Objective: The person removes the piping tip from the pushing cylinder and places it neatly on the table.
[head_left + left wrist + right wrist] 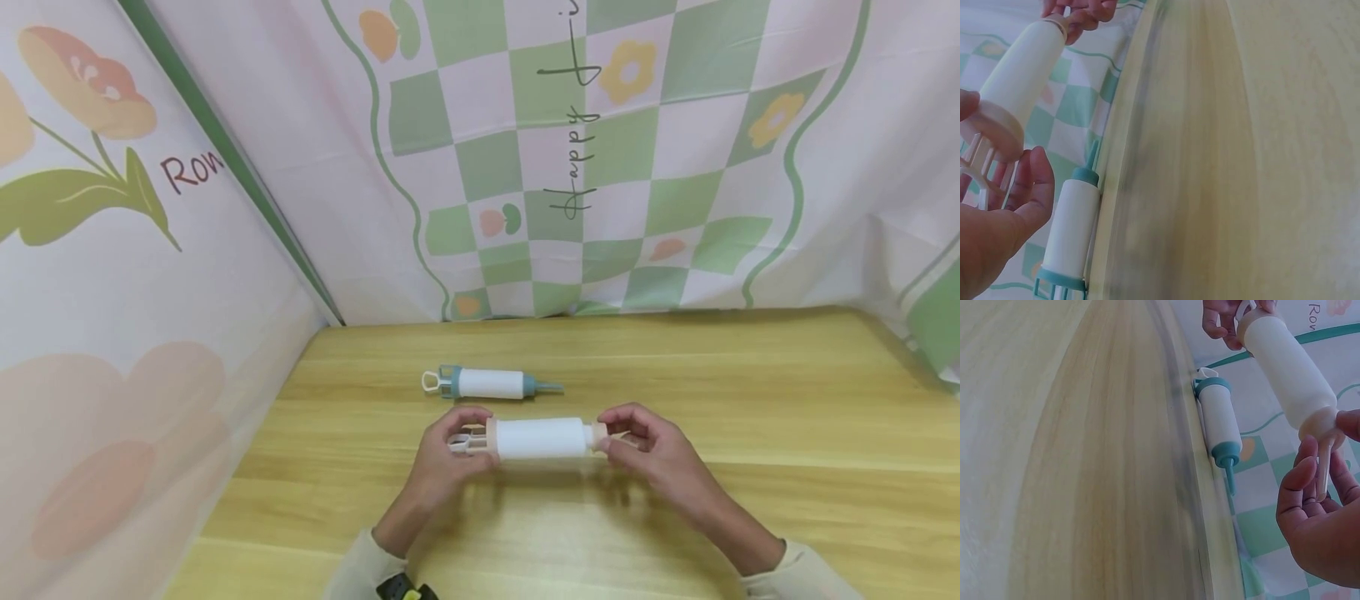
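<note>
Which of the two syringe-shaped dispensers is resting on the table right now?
The teal-trimmed dispenser, lying on its side on the wooden table. The beige-trimmed dispenser is instead held near its ends by the left hand and right hand.

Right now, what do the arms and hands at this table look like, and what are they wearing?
They're human: a left hand and a right hand, both without gloves. Each arm has a pale cream fabric sleeve. Beside the left one shows a small black item with a yellow patch, cut off by the picture's edge; I can't tell what it is.
</note>
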